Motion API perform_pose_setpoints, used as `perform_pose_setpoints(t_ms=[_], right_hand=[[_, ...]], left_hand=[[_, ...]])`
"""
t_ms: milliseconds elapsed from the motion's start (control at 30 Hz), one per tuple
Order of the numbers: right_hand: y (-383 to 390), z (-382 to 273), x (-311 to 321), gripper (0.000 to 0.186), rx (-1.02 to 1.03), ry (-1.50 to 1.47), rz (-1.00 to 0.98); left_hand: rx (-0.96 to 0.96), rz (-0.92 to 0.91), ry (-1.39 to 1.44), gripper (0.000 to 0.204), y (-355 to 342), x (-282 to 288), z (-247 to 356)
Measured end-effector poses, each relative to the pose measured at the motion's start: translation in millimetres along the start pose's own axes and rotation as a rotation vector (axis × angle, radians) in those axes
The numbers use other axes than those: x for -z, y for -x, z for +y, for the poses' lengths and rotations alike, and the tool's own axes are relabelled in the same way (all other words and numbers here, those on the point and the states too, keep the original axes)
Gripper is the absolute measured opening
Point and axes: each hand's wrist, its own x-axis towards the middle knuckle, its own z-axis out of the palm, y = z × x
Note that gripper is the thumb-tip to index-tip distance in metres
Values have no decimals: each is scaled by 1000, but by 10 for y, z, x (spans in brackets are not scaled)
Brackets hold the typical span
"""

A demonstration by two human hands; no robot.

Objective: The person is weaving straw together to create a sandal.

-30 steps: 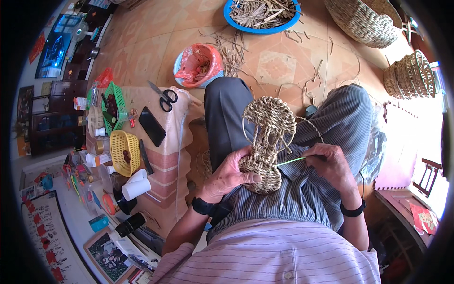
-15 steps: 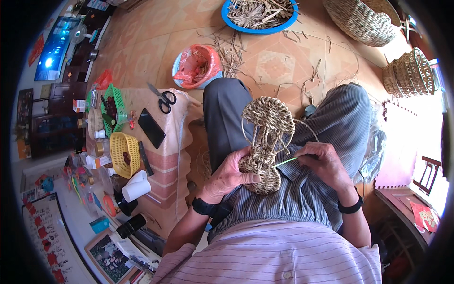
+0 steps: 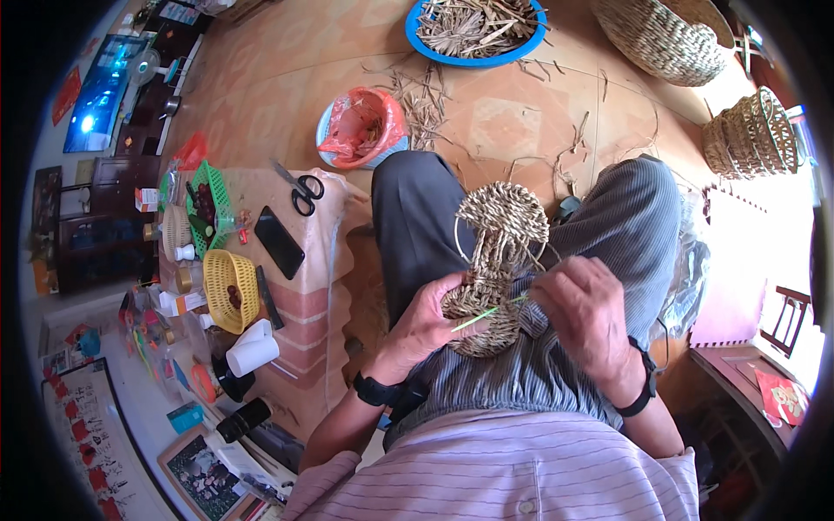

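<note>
On my lap is a woven straw piece [image 3: 488, 334], narrow in the middle with rounded ends, its far end [image 3: 504, 213] broad and a loop at its side. My left hand [image 3: 426, 321] is closed on the near end's left edge, thumb on top. Across that near end lies a thin green strip [image 3: 476, 319], slanting from beside my left thumb up to my right fingertips. My right hand [image 3: 584, 311] is closed just right of the piece, fingers bent and pinched at the strip's right end; the fingertips are partly hidden.
To the left, a cloth-covered table holds scissors [image 3: 304, 193], a black phone [image 3: 279, 241], a yellow basket [image 3: 230, 291] and a white cup [image 3: 253, 347]. Ahead on the tiled floor stand a lined bin [image 3: 363, 130] and a blue basin [image 3: 478, 61] of dry strips. Woven baskets [image 3: 749, 135] stand at the right.
My right hand has moved slightly left and nearer the woven piece. The green strip, earlier reaching from the piece's right edge, now lies across its top. My left hand keeps its hold.
</note>
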Motion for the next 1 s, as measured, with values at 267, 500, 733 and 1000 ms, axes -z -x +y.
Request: perform_pose_setpoints(t_ms=[267,500,733,1000], right_hand=[[-49,-145,-252,17,258,39,-170],[-161,-377,-332,19,425,-286,-39],[-5,-104,-422,19,246,-185,-115],[-177,-476,-436,21,414,-498,-63]], left_hand=[[-70,-69,-271,55,-56,-36,58],[-12,-116,54,56,-75,46,-109],[70,-104,44,49,-94,65,-109],[244,-168,-568,44,-195,-7,168]])
